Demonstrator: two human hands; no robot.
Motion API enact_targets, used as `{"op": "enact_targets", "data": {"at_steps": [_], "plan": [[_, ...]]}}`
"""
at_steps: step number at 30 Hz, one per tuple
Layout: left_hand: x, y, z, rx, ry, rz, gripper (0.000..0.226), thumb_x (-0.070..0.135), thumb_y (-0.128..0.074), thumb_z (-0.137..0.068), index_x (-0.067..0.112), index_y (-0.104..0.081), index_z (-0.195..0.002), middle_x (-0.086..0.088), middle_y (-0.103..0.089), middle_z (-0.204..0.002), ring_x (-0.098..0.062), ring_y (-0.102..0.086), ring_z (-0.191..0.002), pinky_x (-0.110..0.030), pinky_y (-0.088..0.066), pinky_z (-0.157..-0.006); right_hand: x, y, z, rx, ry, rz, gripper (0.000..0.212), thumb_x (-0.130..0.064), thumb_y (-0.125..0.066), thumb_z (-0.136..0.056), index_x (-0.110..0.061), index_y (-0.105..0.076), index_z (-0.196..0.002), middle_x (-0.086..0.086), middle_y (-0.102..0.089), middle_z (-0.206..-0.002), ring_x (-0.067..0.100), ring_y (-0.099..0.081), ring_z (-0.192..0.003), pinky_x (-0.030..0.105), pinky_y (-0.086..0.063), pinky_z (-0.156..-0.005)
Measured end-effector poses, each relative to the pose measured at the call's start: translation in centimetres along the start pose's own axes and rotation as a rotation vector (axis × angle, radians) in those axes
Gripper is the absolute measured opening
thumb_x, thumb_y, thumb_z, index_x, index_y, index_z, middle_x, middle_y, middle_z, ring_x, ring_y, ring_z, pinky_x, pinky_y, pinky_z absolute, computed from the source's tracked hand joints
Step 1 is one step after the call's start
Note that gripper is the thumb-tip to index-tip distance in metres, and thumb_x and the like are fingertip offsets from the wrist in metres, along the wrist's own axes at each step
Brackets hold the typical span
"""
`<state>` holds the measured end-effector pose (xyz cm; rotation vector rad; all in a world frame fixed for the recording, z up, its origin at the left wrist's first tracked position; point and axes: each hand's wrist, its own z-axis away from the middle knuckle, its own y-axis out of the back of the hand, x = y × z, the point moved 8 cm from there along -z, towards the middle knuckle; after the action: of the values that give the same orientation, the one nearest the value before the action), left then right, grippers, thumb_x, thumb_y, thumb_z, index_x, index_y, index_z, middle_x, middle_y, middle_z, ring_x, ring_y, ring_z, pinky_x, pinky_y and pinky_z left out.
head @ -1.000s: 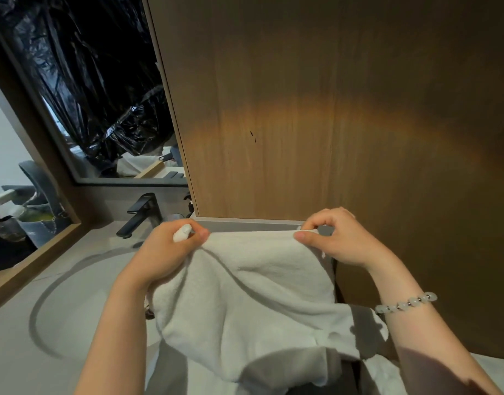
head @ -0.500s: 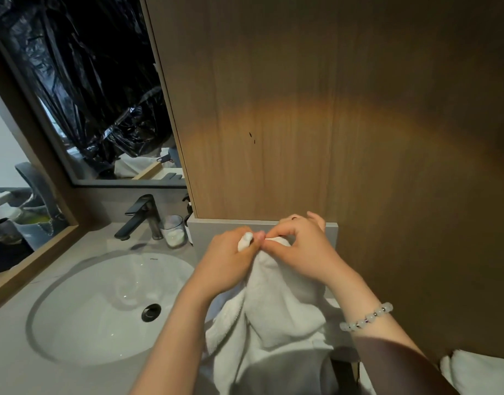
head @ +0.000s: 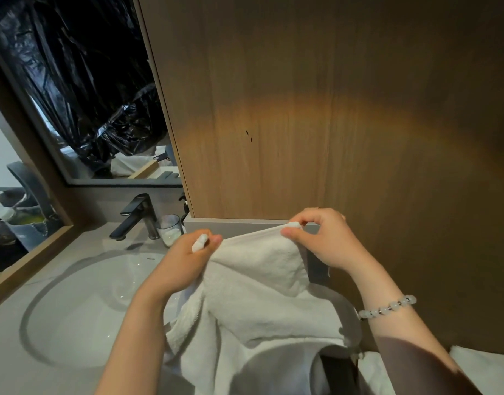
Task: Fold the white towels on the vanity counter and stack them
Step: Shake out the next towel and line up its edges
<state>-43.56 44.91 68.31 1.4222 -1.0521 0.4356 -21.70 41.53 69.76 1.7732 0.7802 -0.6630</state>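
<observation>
Person stands at vanity counter, both hands up, white towel held in the air just right of the sink basin. Left hand pinches one top corner, thumb and fingers curled tight, and a bit of the corner pokes out above the knuckles. It is over the basin's right rim. Right hand, further right of the basin, pinches the other top corner between thumb and forefinger, with the other fingers arched above. The top edge runs fairly taut between the two hands. The rest hangs loose and creased, and the lower part bunches right of the basin. Bead bracelet on right wrist. Dark faucet behind the basin, glass just beside it. Wood panel behind and right of the basin, mirror above it. Second white towel far right of the basin, only partly in view.
</observation>
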Motion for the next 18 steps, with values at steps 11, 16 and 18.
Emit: {"op": "enact_targets", "data": {"at_steps": [11, 16, 18], "plan": [[1.2, 2.2, 0.3, 0.169, -0.011, 0.143, 0.052, 0.056, -0.033, -0.078, 0.007, -0.050, -0.081, -0.005, -0.056, -0.083, -0.015, -0.051, -0.079, -0.023, -0.038, -0.067, -0.9, -0.5, -0.4, 0.041, 0.045, -0.267, 0.009, -0.019, -0.068, -0.083, -0.016, -0.072, -0.076, 0.006, -0.070, -0.076, 0.018, -0.060, -0.071, 0.024, -0.046, -0.065], [3.8, -0.8, -0.4, -0.042, -0.112, 0.292, 0.037, 0.061, -0.045, -0.088, 0.025, -0.053, -0.089, -0.008, -0.053, -0.100, -0.017, -0.050, -0.083, -0.023, -0.040, -0.065, -4.1, -3.2, -0.1, -0.068, 0.179, -0.356, 0.014, -0.015, -0.076, -0.076, -0.027, -0.073, -0.069, -0.002, -0.066, -0.067, 0.003, -0.054, -0.065, 0.022, -0.042, -0.064], [4.5, -2.1, -0.4, -0.120, -0.114, 0.404, 0.038, 0.061, -0.043, -0.079, 0.029, -0.052, -0.098, -0.005, -0.051, -0.103, -0.017, -0.051, -0.090, -0.032, -0.043, -0.083, -5.2, -4.3, 0.1, -0.104, 0.227, -0.387, 0.011, -0.015, -0.078, -0.073, -0.025, -0.074, -0.071, 0.006, -0.066, -0.072, 0.009, -0.055, -0.068, 0.029, -0.043, -0.066]]}}
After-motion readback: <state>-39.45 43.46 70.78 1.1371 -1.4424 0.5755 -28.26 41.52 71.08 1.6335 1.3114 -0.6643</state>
